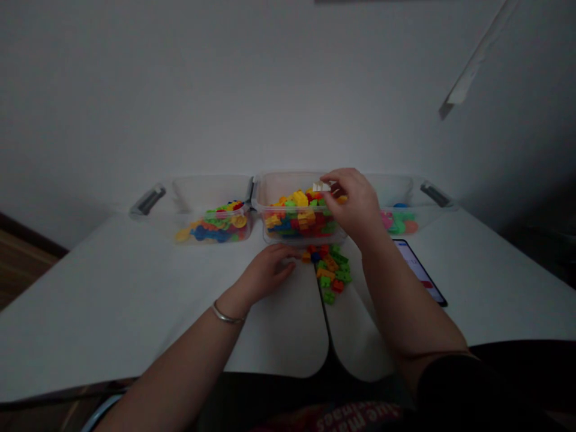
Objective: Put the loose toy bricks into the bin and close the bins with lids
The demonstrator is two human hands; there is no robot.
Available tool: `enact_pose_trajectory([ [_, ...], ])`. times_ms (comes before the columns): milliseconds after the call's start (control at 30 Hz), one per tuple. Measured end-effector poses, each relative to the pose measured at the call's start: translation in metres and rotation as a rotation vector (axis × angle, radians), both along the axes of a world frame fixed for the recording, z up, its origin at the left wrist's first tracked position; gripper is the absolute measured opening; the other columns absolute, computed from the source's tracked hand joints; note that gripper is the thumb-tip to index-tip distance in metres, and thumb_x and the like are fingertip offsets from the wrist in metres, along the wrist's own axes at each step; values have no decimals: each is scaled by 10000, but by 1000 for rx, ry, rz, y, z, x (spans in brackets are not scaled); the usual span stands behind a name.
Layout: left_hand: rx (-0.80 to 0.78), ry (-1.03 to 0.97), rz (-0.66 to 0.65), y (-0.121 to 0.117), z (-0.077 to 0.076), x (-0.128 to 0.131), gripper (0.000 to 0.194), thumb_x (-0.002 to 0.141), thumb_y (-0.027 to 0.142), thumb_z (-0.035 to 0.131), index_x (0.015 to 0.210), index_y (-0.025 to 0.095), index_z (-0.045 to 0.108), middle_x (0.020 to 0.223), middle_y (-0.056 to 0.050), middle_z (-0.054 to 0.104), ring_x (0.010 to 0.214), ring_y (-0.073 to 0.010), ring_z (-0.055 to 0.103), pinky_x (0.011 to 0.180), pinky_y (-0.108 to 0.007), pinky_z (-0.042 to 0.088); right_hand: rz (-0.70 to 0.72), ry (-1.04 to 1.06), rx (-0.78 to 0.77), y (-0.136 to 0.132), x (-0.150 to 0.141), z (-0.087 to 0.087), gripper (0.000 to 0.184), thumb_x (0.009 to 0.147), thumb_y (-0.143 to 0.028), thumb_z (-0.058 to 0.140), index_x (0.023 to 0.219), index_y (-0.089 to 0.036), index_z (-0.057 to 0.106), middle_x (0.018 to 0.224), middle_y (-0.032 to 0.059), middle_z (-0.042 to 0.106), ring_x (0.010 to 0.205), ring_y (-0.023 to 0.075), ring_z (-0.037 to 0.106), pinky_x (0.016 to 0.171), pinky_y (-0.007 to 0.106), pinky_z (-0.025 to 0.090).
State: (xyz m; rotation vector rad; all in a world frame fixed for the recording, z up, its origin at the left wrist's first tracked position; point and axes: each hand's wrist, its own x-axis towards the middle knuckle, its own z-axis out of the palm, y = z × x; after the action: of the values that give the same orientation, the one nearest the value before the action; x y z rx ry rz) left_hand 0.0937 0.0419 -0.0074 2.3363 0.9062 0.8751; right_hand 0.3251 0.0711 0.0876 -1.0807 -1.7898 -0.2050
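Note:
My right hand (pixel 353 201) pinches a white toy building block (pixel 321 186) above the middle clear plastic bin (pixel 260 225). Inside that bin lie many coloured building blocks (pixel 299 211), mostly yellow, green, orange, red and blue. My left hand (pixel 272 270) rests low by the table, palm toward the right, with its fingers apart and nothing seen in them. Just right of its fingertips is a loose pile of small blocks (pixel 333 268) in green, orange, red and blue, lying in front of the bin.
To the left stands a clear bin (pixel 211 193) with coloured plastic pieces (pixel 216 223). Another clear bin (pixel 391 185), partly behind my right arm, holds pink, green and orange pieces. A phone (pixel 420 271) lies right of my forearm. A seam splits the white table (pixel 148 300).

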Motion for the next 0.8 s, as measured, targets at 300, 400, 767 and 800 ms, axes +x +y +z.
enact_pose_trajectory([
  [300, 85, 127, -113, 2, -9, 0, 393, 915, 178, 529, 1287, 250, 635, 1392, -83, 630, 1287, -258, 574, 1112, -504, 455, -95, -24, -111, 7, 0, -8, 252, 835, -133, 529, 1020, -201, 686, 1066, 107, 720, 967, 256, 684, 896, 428, 533],
  [400, 90, 165, -139, 1, -11, 2, 501, 893, 145, 542, 1380, 259, 570, 1492, -82, 547, 1366, -261, 511, 1154, -515, 417, -101, -40, -112, 9, 0, -8, 209, 847, -150, 537, 967, -196, 702, 1019, 111, 733, 985, 266, 677, 919, 429, 518],
  [767, 102, 291, -162, -2, -14, 6, 679, 853, 136, 612, 1498, 253, 434, 1576, -101, 447, 1455, -264, 413, 1208, -506, 342, -25, -230, -220, 6, -6, -9, 293, 955, -296, 500, 1004, -140, 743, 1107, 146, 727, 1063, 265, 655, 1006, 419, 476],
  [800, 99, 296, -159, -2, -14, 7, 668, 853, 141, 614, 1490, 251, 444, 1567, -102, 460, 1448, -264, 422, 1203, -504, 348, -22, -231, -220, 5, -7, -9, 298, 957, -299, 495, 1027, -138, 736, 1114, 148, 724, 1070, 269, 652, 1009, 427, 475],
])
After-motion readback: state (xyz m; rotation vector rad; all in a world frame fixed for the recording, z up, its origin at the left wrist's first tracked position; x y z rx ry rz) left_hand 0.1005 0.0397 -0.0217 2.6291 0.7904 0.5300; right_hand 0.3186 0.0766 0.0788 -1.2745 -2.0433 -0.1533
